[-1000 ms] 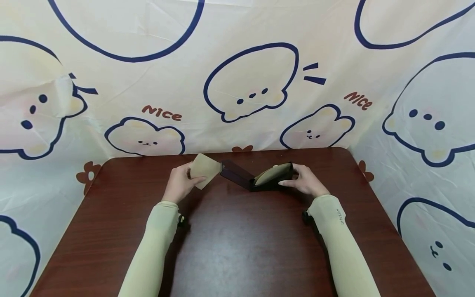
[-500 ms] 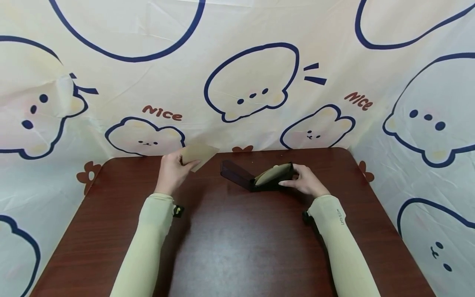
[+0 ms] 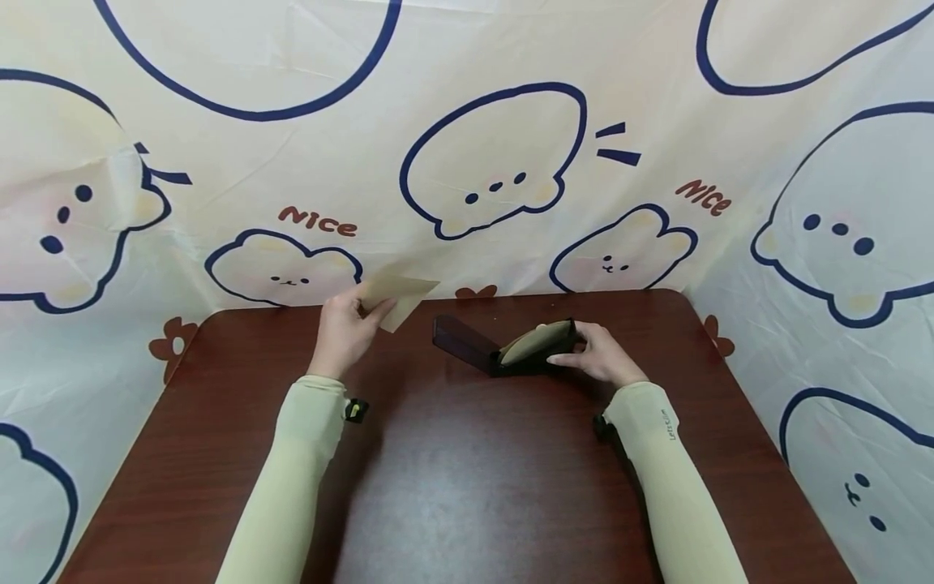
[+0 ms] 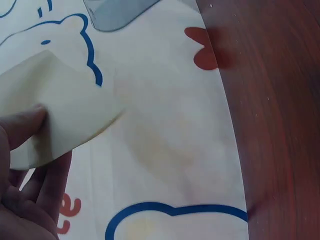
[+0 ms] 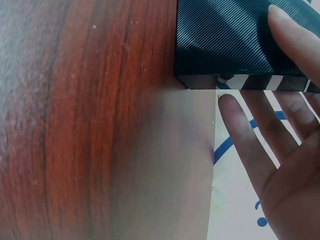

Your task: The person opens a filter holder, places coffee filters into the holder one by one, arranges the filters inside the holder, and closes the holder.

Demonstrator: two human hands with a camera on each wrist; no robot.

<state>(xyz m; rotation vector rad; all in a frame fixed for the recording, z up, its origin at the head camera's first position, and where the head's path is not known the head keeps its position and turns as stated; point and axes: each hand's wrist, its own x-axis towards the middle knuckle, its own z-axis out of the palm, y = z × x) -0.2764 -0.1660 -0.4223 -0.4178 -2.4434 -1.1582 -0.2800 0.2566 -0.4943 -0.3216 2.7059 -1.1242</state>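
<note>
My left hand (image 3: 343, 334) pinches a thin beige paper sheet (image 3: 410, 294) between thumb and fingers, raised over the back edge of the table. In the left wrist view the sheet (image 4: 70, 95) bows slightly, with my thumb across its face. To the right, a small dark hinged box (image 3: 464, 344) lies open on the table, its lid laid out toward the left. A beige insert with a curved edge (image 3: 533, 344) stands in its body. My right hand (image 3: 601, 354) grips the right end of the box. In the right wrist view the ribbed black side (image 5: 225, 40) shows under my thumb.
The dark red-brown wooden table (image 3: 467, 487) runs back to a cream cloth backdrop (image 3: 467, 49) with cartoon outlines. More cloth hangs on the left and right. A small dark device (image 3: 356, 410) is worn at my left wrist.
My left hand has drawn the sheet away from the box's lid, up and to the left, then tilted it slightly. My right hand and the box have stayed in place.
</note>
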